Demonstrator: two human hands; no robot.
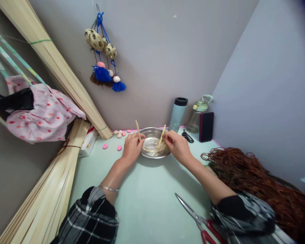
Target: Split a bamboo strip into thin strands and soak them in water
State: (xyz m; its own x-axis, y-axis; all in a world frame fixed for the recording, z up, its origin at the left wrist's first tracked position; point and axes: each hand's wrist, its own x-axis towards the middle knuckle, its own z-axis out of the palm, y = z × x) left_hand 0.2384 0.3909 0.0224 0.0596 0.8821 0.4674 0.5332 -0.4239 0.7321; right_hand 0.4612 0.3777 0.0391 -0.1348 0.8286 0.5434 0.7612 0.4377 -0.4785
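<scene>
A shallow metal bowl [155, 155] with liquid in it stands near the back of the pale green table. My left hand [132, 146] is at its left rim, fingers closed on a thin pale strip [137, 126] that sticks up past the fingertips. At the right rim my right hand [177, 145] pinches the strip too, beside an upright end [162, 133]. Between the hands the strip curves down into the bowl, its middle at the liquid. The fingertips of both hands are partly hidden.
Red-handled scissors [190, 210] lie open at the front right. Brown cord [246, 173] is heaped on the right. A blue tumbler [178, 114], green bottle [194, 118], phone [206, 127] and keys [187, 136] stand or lie behind. Long pale strips [53, 169] lean left.
</scene>
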